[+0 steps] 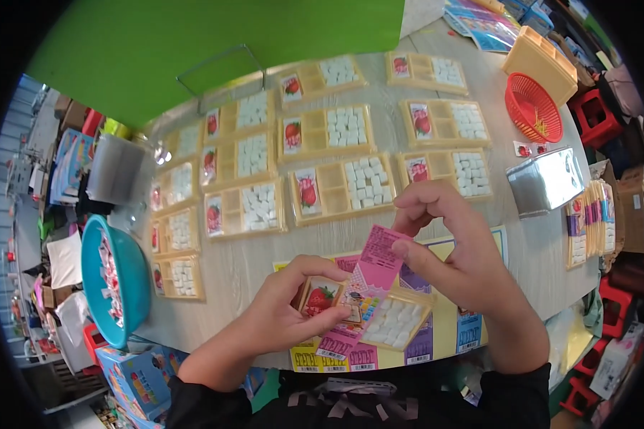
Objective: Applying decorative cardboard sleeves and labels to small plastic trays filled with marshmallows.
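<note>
Near the table's front edge, my left hand (290, 304) grips a small pale-yellow plastic tray (423, 314). In it lie a strawberry-printed packet (319, 299) and rows of white pieces (393, 322). A pink printed card strip (379, 261) runs slantwise across the tray's middle, and my left thumb presses on it. My right hand (458, 250) pinches the strip's upper end between thumb and fingers, above the tray. Beneath both hands is a large colourful printed sheet (451, 339), partly covered by them.
Several filled trays (340, 187) stand in rows across the table (257, 268). A turquoise basin (132, 307) of small packets is at left. On the right are a red basket (544, 107), a shiny silver box (547, 182) and a stack of wrapped trays (587, 229). A green panel (215, 43) rises behind.
</note>
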Tool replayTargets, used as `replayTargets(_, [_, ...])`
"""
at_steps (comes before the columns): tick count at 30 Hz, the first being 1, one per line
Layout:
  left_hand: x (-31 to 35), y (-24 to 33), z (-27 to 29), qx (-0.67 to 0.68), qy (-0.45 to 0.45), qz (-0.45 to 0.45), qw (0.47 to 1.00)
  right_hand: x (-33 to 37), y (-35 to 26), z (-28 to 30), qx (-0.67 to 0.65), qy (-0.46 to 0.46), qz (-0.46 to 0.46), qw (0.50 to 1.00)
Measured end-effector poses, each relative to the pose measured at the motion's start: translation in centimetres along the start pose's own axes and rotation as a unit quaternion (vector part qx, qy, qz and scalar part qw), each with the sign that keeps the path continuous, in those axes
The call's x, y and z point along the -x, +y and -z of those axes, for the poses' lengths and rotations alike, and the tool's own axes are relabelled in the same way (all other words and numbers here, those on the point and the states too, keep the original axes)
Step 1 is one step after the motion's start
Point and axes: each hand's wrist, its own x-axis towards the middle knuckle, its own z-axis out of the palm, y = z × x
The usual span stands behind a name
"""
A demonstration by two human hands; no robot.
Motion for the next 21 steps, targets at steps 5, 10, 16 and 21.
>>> replayTargets(5, [0.0, -0.4, 0.1, -0.048, -0.041, -0.058, 0.996, 0.2, 0.6, -0.1, -0.063, -0.054, -0.025, 0.996])
replayTargets(10, [0.5, -0.8, -0.1, -0.044, -0.067, -0.147, 0.986, 0.2, 0.5, -0.7, -0.098, -0.101, -0.047, 0.989])
replayTargets(16, [0.7, -0.4, 0.0, -0.019, -0.072, -0.216, 0.974, 0.2, 1.2, -1.8, -0.17, -0.188, -0.076, 0.964])
replayTargets(21, [0.9, -0.3, 0.0, -0.051, -0.056, -0.237, 0.969, 0.3, 1.6, -2.4, -0.209, -0.216, -0.071, 0.951])
